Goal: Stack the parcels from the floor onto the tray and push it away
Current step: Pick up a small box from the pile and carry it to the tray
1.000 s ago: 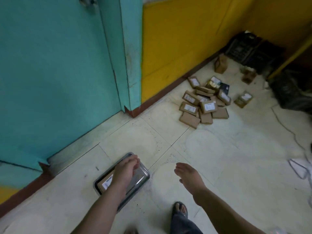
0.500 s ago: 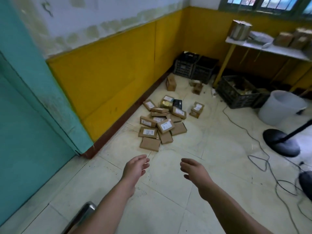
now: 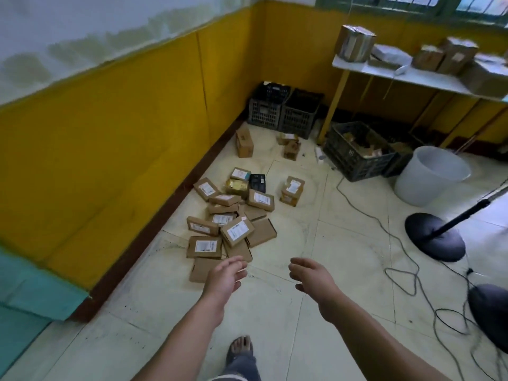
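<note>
Both hands are stretched out in front of the person and hold nothing. The left hand [image 3: 225, 276] has its fingers loosely spread and slightly bent. The right hand [image 3: 310, 276] is likewise relaxed, with its fingers pointing toward the left one. Half a second ago a stretch of bare floor [image 3: 330, 243] lay between the hands and the parcels [image 3: 233, 229]. Now the left fingertips overlap the nearest plain brown parcel [image 3: 200, 270] in the picture, though whether they touch it cannot be told.

The parcels lie in a loose heap on the floor beside the yellow wall [image 3: 110, 147], several with white labels facing up. The tray, whose corner showed at the bottom edge half a second ago and under the left hand a second ago, is out of view. A sandalled foot [image 3: 240, 350] now shows at the bottom edge.

Beyond the heap stand black crates [image 3: 283, 111], a counter [image 3: 412, 78] carrying boxes, a white bucket [image 3: 431, 174] and a round black stand base [image 3: 434, 236], with cables [image 3: 398, 270] trailing across the floor.
</note>
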Available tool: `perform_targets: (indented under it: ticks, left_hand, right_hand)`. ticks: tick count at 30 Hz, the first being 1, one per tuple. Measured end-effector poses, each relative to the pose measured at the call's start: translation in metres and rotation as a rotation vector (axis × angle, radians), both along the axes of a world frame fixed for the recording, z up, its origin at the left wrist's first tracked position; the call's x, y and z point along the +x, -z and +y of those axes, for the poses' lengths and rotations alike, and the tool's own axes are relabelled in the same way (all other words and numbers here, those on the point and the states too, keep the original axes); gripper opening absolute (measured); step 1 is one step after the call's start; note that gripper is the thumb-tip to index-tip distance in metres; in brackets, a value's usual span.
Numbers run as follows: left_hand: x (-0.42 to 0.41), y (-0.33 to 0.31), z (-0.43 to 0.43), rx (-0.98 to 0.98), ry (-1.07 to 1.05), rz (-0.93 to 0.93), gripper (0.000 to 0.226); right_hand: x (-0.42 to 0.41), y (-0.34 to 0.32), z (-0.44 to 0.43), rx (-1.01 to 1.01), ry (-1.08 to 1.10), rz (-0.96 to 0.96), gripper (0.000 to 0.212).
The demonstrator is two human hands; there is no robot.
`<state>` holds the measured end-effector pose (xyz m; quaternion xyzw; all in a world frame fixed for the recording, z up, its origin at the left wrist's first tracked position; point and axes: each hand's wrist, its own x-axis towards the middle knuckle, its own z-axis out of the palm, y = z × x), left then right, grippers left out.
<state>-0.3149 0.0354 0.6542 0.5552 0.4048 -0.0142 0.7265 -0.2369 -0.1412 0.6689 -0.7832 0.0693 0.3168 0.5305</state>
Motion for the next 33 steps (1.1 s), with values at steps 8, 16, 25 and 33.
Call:
perform_targets:
  ticks: [8,16,25,33]
  left_hand:
    - [0.187,0.003,0.009,-0.040,0.157,0.028,0.018]
    - [0.367,0.022,-0.017,-0.028,0.185,0.046,0.022]
    - [0.538,0.032,-0.062,0.013,-0.092,0.148,0.023]
    - [0.629,0.061,-0.032,-0.096,-0.358,0.247,0.021]
  right_hand:
    - [0.154,-0.011,-0.003,-0.091,0.035,0.018,0.037]
    - [0.333,0.013,-0.033,-0.081,0.055,0.035,0.039]
    - [0.580,0.040,-0.060,-0.103,-0.154,0.084,0.033]
    - [0.727,0.064,0.022,-0.203,-0.403,0.161,0.023]
